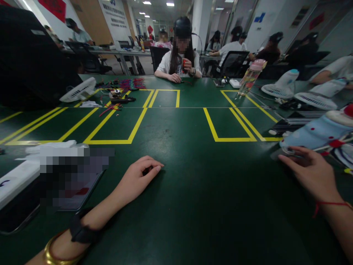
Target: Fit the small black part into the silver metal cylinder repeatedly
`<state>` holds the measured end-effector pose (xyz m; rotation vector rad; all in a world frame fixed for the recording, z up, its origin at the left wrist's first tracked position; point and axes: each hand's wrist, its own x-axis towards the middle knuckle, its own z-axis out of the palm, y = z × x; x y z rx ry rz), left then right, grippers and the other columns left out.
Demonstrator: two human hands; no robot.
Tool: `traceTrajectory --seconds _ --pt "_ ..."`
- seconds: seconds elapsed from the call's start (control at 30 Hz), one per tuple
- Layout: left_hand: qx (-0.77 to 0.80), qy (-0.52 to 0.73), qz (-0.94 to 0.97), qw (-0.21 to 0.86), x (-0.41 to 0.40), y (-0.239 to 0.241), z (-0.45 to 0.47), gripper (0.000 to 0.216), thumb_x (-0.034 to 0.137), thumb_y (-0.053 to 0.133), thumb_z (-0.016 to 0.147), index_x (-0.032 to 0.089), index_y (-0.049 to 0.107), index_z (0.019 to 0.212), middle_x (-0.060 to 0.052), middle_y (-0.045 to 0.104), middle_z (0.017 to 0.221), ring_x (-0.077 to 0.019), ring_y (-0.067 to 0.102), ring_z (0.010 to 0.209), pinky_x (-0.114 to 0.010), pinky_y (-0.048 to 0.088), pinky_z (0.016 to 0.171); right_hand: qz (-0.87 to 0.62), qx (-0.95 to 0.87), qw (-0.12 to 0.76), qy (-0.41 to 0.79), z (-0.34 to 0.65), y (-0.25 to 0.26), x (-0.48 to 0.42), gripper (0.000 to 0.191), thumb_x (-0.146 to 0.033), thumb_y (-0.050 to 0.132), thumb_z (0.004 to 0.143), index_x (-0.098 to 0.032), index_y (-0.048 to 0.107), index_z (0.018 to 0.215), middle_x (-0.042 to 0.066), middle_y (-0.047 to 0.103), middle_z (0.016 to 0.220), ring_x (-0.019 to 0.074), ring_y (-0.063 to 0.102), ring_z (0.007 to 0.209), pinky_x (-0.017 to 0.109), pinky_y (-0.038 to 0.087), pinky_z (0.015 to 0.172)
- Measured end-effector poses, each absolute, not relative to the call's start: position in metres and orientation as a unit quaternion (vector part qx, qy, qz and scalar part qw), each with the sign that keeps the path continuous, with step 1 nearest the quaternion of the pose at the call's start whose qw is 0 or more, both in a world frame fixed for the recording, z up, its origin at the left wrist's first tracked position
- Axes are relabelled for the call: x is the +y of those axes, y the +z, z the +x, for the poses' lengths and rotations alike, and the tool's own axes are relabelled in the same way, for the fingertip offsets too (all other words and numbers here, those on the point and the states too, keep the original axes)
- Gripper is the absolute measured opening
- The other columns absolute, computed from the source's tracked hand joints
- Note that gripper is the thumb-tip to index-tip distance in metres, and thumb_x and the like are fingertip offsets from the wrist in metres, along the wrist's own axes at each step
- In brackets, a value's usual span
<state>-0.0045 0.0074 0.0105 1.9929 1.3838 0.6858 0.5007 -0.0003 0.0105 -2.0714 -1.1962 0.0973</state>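
My left hand (145,175) rests on the green tabletop (179,221), fingers curled in and the thumb tip close to the index fingertip. Nothing shows between them. On that wrist are a black band (81,228) and a gold bangle (59,252). At the right side, my right hand (314,171) has its thumb and fingers bent round a small, partly clear object (276,154), mostly hidden and too blurred to name. Just behind this hand lies a light blue, bottle-like thing (314,127) with red spots. A red cord (328,203) circles the right wrist.
A phone-like slab (82,191) and a white box (19,180) lie left of my left arm. Yellow tape (110,141) marks the table. Wires (132,84), a pink-lidded bottle (250,79) and white fans (278,86) stand farther back. A person (179,55) sits opposite, holding something red.
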Motion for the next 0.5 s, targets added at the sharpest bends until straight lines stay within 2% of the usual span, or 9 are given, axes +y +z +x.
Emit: traceTrajectory --seconds 0.1,0.2,0.3,0.4,0.5 --pt "0.526 0.258 0.752 0.302 0.008 0.009 -0.005 0.024 0.038 0.051 0.090 0.025 0.069 0.097 -0.004 0.063 0.100 -0.0204 0.060 0.091 -0.035 0.047 0.081 -0.787 -0.493 0.370 0.038 0.503 -0.001 0.001 0.064 -0.041 0.074 0.058 -0.022 0.058 0.118 0.009 0.064 0.104 0.0200 0.064 0.087 0.032 0.049 0.076" --pt "0.523 0.257 0.753 0.306 0.008 0.009 -0.006 0.024 0.038 0.050 0.090 0.025 0.069 0.098 -0.004 0.063 0.100 -0.0205 0.060 0.091 -0.035 0.047 0.082 -0.784 -0.511 0.352 0.015 0.508 -0.008 0.005 0.074 -0.041 0.075 0.058 -0.019 0.050 0.123 0.009 0.062 0.098 0.0207 0.062 0.087 0.031 0.050 0.074" --pt "0.522 0.256 0.754 0.306 0.008 0.010 -0.005 0.024 0.038 0.050 0.090 0.025 0.069 0.098 -0.004 0.063 0.100 -0.0205 0.060 0.092 -0.035 0.047 0.082 -0.781 -0.528 0.327 -0.061 0.502 -0.008 0.005 0.065 -0.041 0.072 0.062 -0.019 0.052 0.120 0.010 0.061 0.099 0.0210 0.061 0.085 0.032 0.050 0.074" --pt "0.521 0.255 0.756 0.304 0.008 0.011 -0.003 0.024 0.038 0.050 0.091 0.025 0.069 0.097 -0.004 0.063 0.099 -0.0203 0.060 0.091 -0.034 0.047 0.082 -0.727 -0.580 0.350 -0.109 0.476 -0.004 0.000 0.056 -0.038 0.068 0.068 -0.019 0.053 0.118 0.011 0.057 0.110 0.0199 0.061 0.088 0.032 0.050 0.080" --pt "0.514 0.256 0.761 0.302 0.008 0.011 -0.002 0.024 0.037 0.050 0.091 0.025 0.069 0.097 -0.004 0.063 0.099 -0.0202 0.059 0.091 -0.035 0.047 0.082 -0.642 -0.657 0.393 -0.037 0.425 -0.002 -0.006 0.054 -0.036 0.066 0.073 -0.019 0.050 0.121 0.011 0.053 0.117 0.0191 0.060 0.095 0.035 0.051 0.086"
